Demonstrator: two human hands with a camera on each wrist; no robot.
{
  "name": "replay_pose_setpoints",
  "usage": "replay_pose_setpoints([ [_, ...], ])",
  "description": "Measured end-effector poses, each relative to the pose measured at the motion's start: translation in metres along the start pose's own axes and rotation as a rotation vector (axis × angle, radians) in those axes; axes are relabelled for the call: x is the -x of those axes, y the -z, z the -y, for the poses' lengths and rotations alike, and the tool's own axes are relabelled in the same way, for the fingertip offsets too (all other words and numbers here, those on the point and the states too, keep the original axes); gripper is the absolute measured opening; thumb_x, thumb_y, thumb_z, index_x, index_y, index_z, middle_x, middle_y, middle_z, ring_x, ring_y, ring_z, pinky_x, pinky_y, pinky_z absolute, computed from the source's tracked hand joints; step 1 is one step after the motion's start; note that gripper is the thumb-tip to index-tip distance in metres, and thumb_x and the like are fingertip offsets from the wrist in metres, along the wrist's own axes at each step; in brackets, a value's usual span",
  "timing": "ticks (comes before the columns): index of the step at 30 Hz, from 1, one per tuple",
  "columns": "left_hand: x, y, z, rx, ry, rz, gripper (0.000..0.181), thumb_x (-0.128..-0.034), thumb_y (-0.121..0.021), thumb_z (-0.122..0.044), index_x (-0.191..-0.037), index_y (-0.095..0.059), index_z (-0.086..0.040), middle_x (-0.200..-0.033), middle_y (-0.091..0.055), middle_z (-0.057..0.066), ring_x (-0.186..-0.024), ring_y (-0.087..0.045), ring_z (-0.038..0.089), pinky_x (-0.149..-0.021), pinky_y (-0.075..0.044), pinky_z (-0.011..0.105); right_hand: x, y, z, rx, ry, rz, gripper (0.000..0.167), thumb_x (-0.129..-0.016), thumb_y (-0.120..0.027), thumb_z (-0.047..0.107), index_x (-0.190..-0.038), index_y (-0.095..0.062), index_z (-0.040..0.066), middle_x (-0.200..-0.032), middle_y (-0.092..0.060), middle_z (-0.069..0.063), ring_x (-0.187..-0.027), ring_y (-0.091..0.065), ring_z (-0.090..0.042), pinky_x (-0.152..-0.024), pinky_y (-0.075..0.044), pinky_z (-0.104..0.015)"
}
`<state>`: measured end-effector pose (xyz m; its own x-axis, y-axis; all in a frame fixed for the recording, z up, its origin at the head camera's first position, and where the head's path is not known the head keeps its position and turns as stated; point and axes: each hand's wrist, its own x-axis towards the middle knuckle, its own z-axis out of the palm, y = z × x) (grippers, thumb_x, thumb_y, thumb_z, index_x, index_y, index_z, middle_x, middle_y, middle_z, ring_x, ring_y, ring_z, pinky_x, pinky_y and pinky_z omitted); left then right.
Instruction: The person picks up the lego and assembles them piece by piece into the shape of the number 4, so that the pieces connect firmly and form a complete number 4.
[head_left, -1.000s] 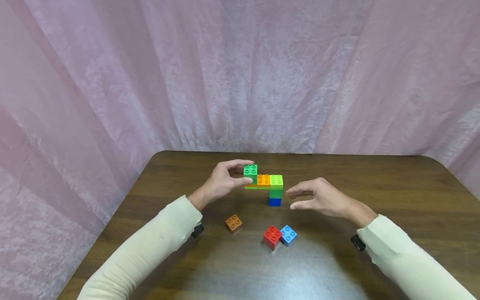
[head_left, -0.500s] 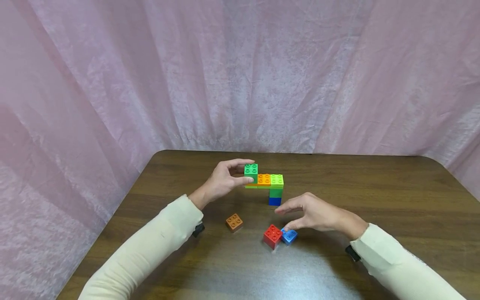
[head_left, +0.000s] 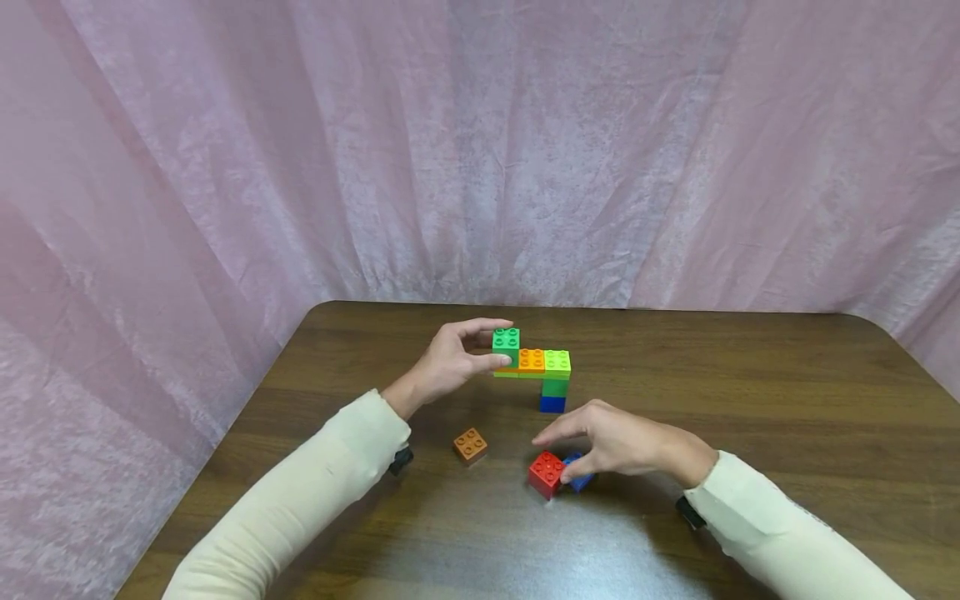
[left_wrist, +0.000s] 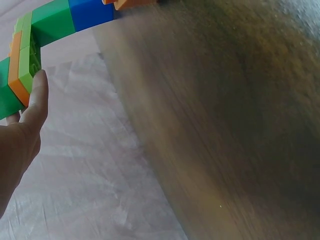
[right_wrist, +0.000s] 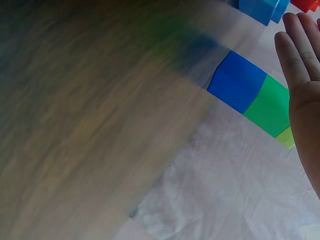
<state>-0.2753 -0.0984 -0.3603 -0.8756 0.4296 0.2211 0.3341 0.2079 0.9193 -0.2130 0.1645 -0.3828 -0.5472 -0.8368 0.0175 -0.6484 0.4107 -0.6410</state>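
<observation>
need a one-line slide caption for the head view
The left hand grips one end of a brick structure while the right hand is poised at a red brick on the table.

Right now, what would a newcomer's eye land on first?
Probably the bright brick structure below the head view's centre, its left end gripped by the left hand. Next, the red brick lower down, with the thumb of the right hand beside it. A pink curtain fills the background.

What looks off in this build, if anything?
The brick structure is lopsided: its only visible leg, green over blue, stands at one end; the other, gripped by the left hand, has no leg beneath. No damage visible.
</observation>
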Motion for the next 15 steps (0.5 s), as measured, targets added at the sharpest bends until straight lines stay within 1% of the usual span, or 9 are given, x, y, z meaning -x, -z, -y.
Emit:
replay_pose_setpoints([
  [3, 0.0000, -0.0002, -0.0006, 0.002, -0.001, 0.001, 0.047, -0.0864, -0.077, -0.002, -0.131, -0.064, -0.004, -0.109, -0.071, 0.014, -0.098, -0.067, 0.022, -0.073, -0.058, 0.028, -0.0022, -0.0016, -0.0009, -0.006, 0.021, 0.008, 0.044, -0.084, -0.082, 0.014, -0.124, -0.069, 0.004, -0.124, -0.069, -0.003, -0.117, -0.061, -0.018, -0.100, -0.050, -0.037],
  [8, -0.0001, -0.0003, -0.0004, 0.000, 0.003, -0.001, 0.046, -0.0865, -0.077, -0.003, -0.131, -0.065, -0.004, -0.110, -0.071, 0.013, -0.099, -0.067, 0.021, -0.075, -0.057, 0.028, -0.0045, -0.0028, -0.0031, -0.033, 0.057, 0.005, 0.035, -0.084, -0.082, 0.013, -0.117, -0.073, 0.006, -0.117, -0.071, -0.001, -0.111, -0.063, -0.012, -0.098, -0.051, -0.033],
  [12, 0.0000, 0.0000, -0.0009, -0.001, 0.016, -0.004, 0.046, -0.0861, -0.078, -0.004, -0.131, -0.065, -0.006, -0.111, -0.071, 0.012, -0.100, -0.066, 0.021, -0.075, -0.057, 0.027, -0.0044, -0.0013, -0.0037, -0.034, 0.060, -0.026, 0.030, -0.084, -0.082, 0.017, -0.113, -0.075, 0.009, -0.113, -0.072, 0.003, -0.108, -0.064, -0.010, -0.097, -0.052, -0.032],
  [15, 0.0000, 0.0002, -0.0004, 0.005, 0.014, -0.002, 0.047, -0.0859, -0.078, -0.003, -0.131, -0.065, -0.005, -0.111, -0.071, 0.013, -0.100, -0.067, 0.021, -0.075, -0.057, 0.027, -0.0039, 0.0013, -0.0039, -0.022, 0.071, -0.059, 0.029, -0.084, -0.082, 0.021, -0.111, -0.076, 0.010, -0.111, -0.072, 0.004, -0.105, -0.065, -0.010, -0.095, -0.053, -0.032],
])
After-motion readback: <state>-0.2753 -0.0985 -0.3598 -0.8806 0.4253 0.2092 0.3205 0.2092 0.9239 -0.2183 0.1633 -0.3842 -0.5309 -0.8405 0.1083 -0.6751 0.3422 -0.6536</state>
